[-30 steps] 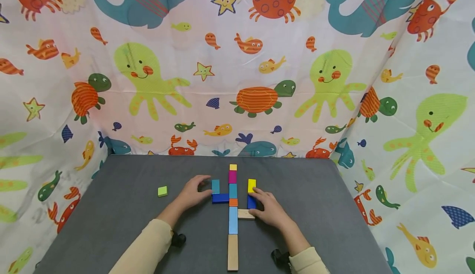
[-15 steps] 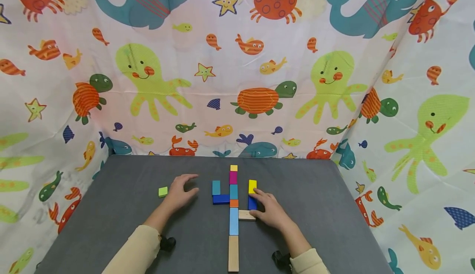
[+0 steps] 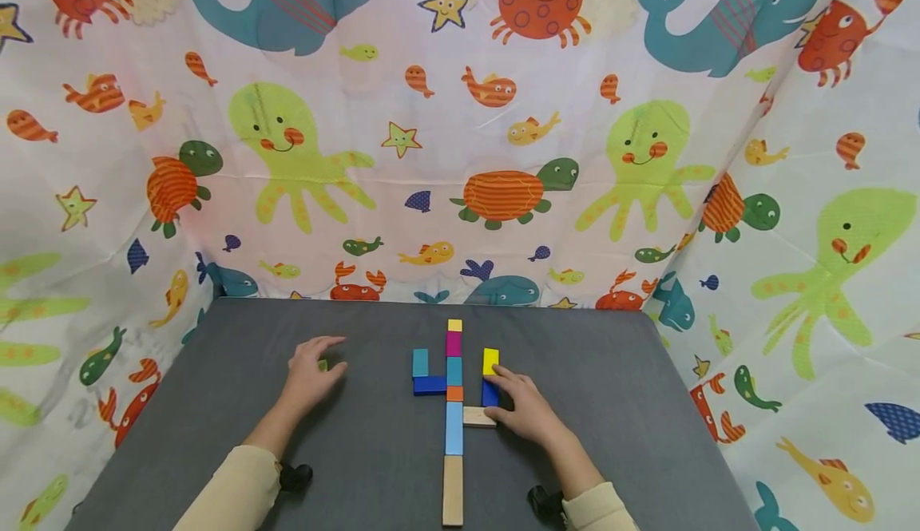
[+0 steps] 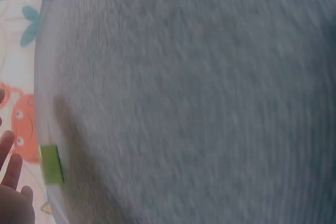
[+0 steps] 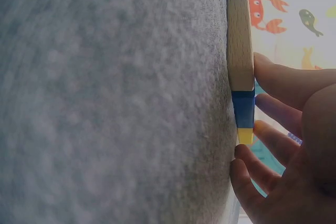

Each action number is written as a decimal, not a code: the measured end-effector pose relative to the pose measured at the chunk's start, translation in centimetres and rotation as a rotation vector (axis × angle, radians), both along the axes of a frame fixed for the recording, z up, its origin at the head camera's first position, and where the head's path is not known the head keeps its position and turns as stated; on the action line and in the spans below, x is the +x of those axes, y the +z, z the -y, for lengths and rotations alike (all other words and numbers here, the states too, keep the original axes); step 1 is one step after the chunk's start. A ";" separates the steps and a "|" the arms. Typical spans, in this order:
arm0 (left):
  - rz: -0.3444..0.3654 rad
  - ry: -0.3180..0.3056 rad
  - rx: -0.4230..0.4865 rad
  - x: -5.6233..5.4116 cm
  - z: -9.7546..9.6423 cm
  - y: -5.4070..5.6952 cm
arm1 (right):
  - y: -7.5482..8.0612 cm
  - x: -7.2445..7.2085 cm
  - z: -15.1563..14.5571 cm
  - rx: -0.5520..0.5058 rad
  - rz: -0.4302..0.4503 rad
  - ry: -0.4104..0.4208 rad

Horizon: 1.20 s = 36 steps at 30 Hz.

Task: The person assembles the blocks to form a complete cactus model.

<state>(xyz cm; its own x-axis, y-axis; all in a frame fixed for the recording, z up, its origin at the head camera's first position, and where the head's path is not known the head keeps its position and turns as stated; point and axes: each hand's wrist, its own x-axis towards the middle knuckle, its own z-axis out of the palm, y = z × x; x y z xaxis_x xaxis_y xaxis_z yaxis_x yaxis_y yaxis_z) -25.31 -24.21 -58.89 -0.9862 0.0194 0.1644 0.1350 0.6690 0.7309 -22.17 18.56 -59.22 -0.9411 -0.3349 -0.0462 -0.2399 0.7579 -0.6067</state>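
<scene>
Over a small light green block (image 3: 323,366), my left hand (image 3: 309,379) hovers with thumb and fingers spread. It partly hides the block in the head view; in the left wrist view the green block (image 4: 51,164) stands apart from the fingertips. My right hand (image 3: 528,407) rests at the right branch of a flat block figure. Its thumb touches the plain wooden block (image 3: 477,417), and its fingers lie by the dark blue block (image 3: 490,393) and yellow block (image 3: 491,358). In the right wrist view, the wooden block (image 5: 240,43) lies nearest the thumb.
A central column runs from a long wooden block (image 3: 453,491) through a light blue block (image 3: 454,429) and an orange block (image 3: 455,394) to a magenta block (image 3: 454,344). On its left lie a blue block (image 3: 430,386) and a teal block (image 3: 420,362). The grey table (image 3: 374,459) meets a patterned curtain.
My left hand has moved left, away from the teal block and over to the green block. My right hand stays by the right branch. The blocks keep their places.
</scene>
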 end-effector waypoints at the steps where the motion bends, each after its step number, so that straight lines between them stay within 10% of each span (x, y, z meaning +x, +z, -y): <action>1: 0.009 0.002 0.000 0.0 0.3 0.0 | 0.0 0.0 0.0 0.000 -0.001 -0.001; 36: 0.134 -0.010 -0.167 0.7 3.4 -1.1 | -0.3 0.2 0.0 -0.001 -0.015 0.001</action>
